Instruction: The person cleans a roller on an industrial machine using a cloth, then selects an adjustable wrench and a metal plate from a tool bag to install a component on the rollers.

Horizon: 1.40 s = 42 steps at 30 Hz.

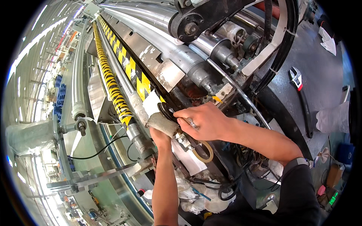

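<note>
My right hand (206,119) is closed round a slim silvery metal tool (193,123), whose exact kind I cannot make out. Its fingertips are beside a dark round part (165,110) at the machine's near end. My left hand (160,137) reaches up from below against a curved, grey-beige fabric-like piece (163,123), which hides its fingers. A white sheet or cloth (151,102) shows just beyond that piece. Below my right hand are a metal fitting (183,141) and a yellowish ring (204,152).
Long metal rollers (166,49) and a yellow-black striped bar (111,81) run away from me. An adjustable wrench (300,94) lies on the grey surface at right. A metal rod (233,83) slants past my right forearm. Cables (226,185) and crumpled plastic (207,201) are below.
</note>
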Tool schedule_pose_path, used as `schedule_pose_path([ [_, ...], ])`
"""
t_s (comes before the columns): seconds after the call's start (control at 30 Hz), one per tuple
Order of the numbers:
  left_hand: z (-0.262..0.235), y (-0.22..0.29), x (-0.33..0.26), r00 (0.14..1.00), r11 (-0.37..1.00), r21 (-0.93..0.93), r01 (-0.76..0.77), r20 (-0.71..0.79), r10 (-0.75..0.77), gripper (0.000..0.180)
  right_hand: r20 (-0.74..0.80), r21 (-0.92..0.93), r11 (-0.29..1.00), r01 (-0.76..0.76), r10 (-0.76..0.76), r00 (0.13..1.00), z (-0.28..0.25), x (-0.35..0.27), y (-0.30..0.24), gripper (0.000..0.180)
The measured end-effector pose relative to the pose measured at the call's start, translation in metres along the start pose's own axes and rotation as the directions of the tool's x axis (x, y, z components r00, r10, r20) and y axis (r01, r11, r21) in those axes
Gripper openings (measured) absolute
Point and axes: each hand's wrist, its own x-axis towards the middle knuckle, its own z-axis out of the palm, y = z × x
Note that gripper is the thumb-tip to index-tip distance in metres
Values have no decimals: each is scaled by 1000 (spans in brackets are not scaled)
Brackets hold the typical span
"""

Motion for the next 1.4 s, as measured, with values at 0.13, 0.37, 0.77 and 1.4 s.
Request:
schedule_pose_path([
  [0.13,4,6,0,994,993,-61,104,-31,-106,24,89,-53,998,-38,43,995,-1,13,-4,17],
  [0.37,-19,-19,5,993,997,69,16,120,-24,37,301,-233,967,100,-26,953,8,84,13,34],
  [0.77,-24,-17,3,999,998,-62,32,37,-30,34,369,-134,990,-39,87,925,13,81,-4,34],
  [1.4,-17,-10,-1,996,999,-1,41,79,-41,36,157,-243,965,-97,138,978,34,111,19,41],
])
